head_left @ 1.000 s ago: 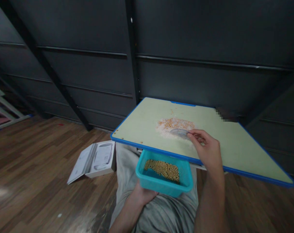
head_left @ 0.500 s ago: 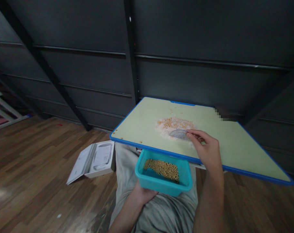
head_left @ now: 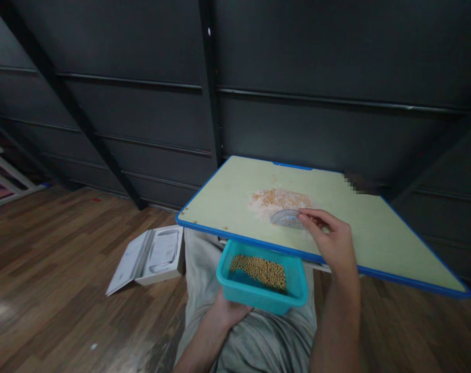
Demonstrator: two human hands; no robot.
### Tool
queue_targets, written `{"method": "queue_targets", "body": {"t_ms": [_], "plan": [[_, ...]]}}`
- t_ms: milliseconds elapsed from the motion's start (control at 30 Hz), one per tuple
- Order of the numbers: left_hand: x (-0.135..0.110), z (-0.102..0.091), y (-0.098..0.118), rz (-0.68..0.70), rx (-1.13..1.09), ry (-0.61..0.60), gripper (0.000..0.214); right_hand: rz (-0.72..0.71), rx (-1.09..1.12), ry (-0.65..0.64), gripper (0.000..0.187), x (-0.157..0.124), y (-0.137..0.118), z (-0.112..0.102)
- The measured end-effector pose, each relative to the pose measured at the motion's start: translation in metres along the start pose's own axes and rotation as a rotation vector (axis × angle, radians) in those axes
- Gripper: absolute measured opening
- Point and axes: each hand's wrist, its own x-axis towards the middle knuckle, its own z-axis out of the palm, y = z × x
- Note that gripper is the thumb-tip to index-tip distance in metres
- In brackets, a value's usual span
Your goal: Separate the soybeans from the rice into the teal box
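Note:
Between the thumb and fingers of my right hand [head_left: 328, 233] is a clear plastic protractor [head_left: 286, 218], pinched at its right end. It stands at the near edge of a spread pile of white rice-like grains mixed with yellowish beans [head_left: 280, 199] on the pale green tabletop [head_left: 347, 228]. My left hand [head_left: 232, 309] is closed on the underside of a turquoise plastic basin [head_left: 254, 299]; most of its fingers are hidden beneath. Round tan beans [head_left: 262, 270] lie inside the basin, which is just below the table's near edge, over my lap.
An opened white box [head_left: 161, 254] lies on the wooden floor [head_left: 64, 259] left of my legs. Behind the table rises a dark panelled wall [head_left: 150, 52]. A few loose beans [head_left: 225, 228] are near the table's left front edge. A white frame [head_left: 10, 176] stands far left.
The protractor has tilted more upright and shifted slightly toward me, at the pile's near edge. My left hand and the basin look unmoved.

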Motion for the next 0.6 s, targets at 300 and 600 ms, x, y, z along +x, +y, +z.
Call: {"method": "queue_targets", "body": {"t_ms": [300, 600], "plan": [[-0.0007, 0.0002, -0.0002, -0.002, -0.019, -0.009, 0.056, 0.017, 0.003, 0.009, 0.018, 0.0012, -0.0005, -0.0004], [-0.0001, 0.0016, -0.0006, -0.007, -0.043, -0.013, 0.059, 0.009, 0.020, -0.028, 0.018, -0.0001, 0.0019, -0.0013]]}}
